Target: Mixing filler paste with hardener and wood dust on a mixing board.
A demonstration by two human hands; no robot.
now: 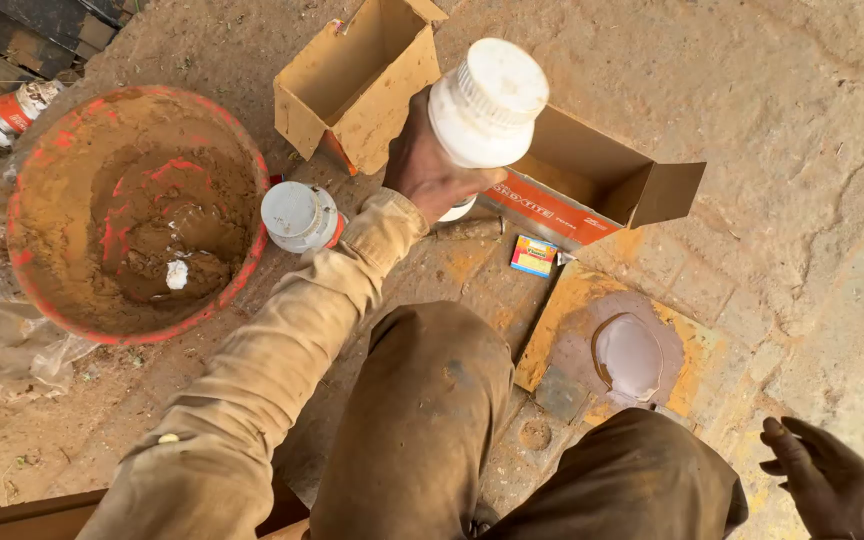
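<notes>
Left hand [432, 165] grips a white jar [482, 105] above an open cardboard box [592, 175], beside a red bucket [137, 215]; right hand [832, 480] hangs spread, empty.

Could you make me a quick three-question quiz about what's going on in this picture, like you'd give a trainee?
1. True or false: the left hand holds the white plastic bottle with a ribbed white cap.
2. What lies inside the round red plastic basin? A) clear water B) brown muddy paste C) nails
3. Is the right hand holding anything?

Key:
1. True; it grips the bottle above the open brown cardboard box.
2. B, with a small white lump in it.
3. No; it is open and empty, near the flat pale oval piece on the ground.
</notes>
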